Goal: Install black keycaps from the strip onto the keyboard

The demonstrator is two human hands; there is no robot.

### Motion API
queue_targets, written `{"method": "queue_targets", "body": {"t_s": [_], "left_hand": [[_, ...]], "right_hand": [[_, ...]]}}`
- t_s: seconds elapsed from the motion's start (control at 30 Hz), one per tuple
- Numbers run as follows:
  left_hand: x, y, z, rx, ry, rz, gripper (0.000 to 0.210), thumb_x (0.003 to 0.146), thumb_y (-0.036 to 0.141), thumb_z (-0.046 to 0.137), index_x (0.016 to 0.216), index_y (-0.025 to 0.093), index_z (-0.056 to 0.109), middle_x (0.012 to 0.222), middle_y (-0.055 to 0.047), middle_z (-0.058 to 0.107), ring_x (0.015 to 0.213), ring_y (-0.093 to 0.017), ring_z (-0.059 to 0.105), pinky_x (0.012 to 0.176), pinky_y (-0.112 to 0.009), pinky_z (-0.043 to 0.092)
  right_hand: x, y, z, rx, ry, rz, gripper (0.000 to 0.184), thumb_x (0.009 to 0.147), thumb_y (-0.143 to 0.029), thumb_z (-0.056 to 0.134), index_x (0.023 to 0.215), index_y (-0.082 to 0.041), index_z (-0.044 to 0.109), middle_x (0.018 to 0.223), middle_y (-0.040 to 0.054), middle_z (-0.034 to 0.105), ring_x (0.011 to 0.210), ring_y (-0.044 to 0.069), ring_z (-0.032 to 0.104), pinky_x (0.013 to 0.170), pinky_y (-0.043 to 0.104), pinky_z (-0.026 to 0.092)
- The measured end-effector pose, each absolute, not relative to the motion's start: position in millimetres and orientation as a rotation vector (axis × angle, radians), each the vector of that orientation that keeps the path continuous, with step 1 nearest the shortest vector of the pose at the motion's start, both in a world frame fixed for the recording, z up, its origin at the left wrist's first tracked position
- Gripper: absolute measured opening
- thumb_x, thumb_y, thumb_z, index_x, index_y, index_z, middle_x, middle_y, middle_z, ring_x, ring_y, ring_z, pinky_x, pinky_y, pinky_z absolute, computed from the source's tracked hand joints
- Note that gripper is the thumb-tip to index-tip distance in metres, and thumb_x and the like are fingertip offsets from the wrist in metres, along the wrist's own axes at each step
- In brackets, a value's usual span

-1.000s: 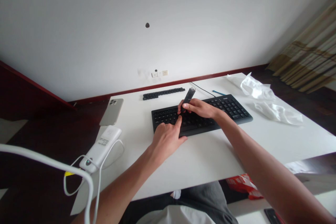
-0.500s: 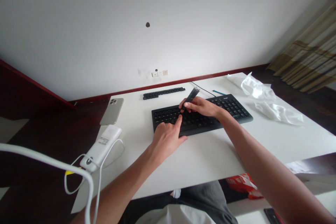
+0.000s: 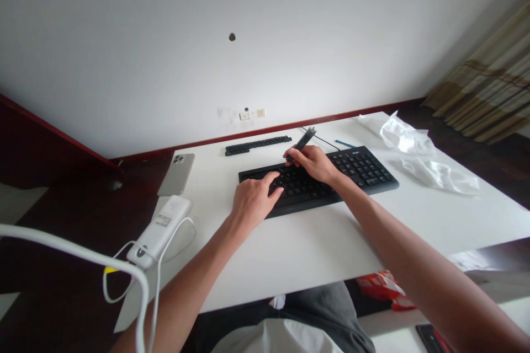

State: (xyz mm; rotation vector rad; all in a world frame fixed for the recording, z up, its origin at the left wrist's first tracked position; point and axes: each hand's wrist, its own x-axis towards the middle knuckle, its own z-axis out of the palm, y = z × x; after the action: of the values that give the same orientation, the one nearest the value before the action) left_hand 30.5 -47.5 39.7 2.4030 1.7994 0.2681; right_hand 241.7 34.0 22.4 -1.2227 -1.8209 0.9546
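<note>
The left hand lies flat on the keyboard, fingers spread a little. The right hand pinches a thin black tool over the keys. The keyboard sits on the white tabletop.

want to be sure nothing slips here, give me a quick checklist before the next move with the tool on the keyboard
1. Right hand has a grip on the tool: ok, fingers closed round its lower end, the top sticks out.
2. Left hand steadies the keyboard: ok, it rests flat on the left keys.
3. Tool tip seated on a key: cannot tell, the hand hides it.
4. Keyboard flat on the table: ok.
5. Cable free of the tool: cannot tell, it runs just behind it.
6. Key strip, phone and plastic wrap apart from the hands: ok.
</note>
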Motion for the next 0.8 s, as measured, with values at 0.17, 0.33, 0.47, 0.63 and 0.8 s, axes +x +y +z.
{"method": "queue_targets", "body": {"t_s": [0.17,0.33,0.47,0.63,0.8], "left_hand": [[33,-48,39,2.370,1.727,0.335,0.034,0.101,0.042,0.058,0.132,0.032,0.068,0.090,-0.001,0.080,0.087,-0.021,0.076,0.084,-0.031,0.056],[35,-52,33,2.378,1.665,0.363,0.036,0.101,0.044,0.055,0.132,0.031,0.069,0.093,-0.003,0.081,0.089,-0.021,0.077,0.086,-0.033,0.058],[35,-51,20,2.402,1.615,0.465,0.037,0.099,0.046,0.056,0.130,0.031,0.070,0.089,-0.001,0.080,0.087,-0.021,0.077,0.085,-0.033,0.060],[33,-49,14,2.427,1.581,0.513,0.038,0.100,0.045,0.052,0.131,0.031,0.069,0.093,-0.002,0.081,0.089,-0.022,0.077,0.082,-0.033,0.059],[32,-49,17,2.400,1.534,0.455,0.040,0.102,0.043,0.048,0.134,0.029,0.066,0.094,-0.002,0.080,0.093,-0.023,0.077,0.083,-0.035,0.058]], "right_hand": [[239,34,21,-1.333,-1.781,0.886,0.057,0.098,-0.066,0.050,0.096,-0.015,0.076,0.080,0.0087,0.077,0.071,0.022,0.064,0.069,0.033,0.048],[239,34,18,-1.385,-1.809,0.883,0.062,0.094,-0.071,0.050,0.099,-0.016,0.078,0.084,0.0106,0.077,0.078,0.026,0.065,0.076,0.036,0.048],[244,43,8,-1.504,-1.835,0.826,0.065,0.088,-0.078,0.050,0.097,-0.022,0.081,0.084,0.0094,0.077,0.077,0.028,0.065,0.077,0.041,0.047],[247,51,0,-1.540,-1.891,0.800,0.062,0.083,-0.082,0.051,0.093,-0.030,0.082,0.086,0.0089,0.079,0.080,0.032,0.069,0.080,0.046,0.049],[248,51,-3,-1.574,-1.877,0.738,0.064,0.076,-0.089,0.050,0.084,-0.035,0.082,0.082,0.0145,0.077,0.076,0.036,0.070,0.071,0.051,0.047]]}}
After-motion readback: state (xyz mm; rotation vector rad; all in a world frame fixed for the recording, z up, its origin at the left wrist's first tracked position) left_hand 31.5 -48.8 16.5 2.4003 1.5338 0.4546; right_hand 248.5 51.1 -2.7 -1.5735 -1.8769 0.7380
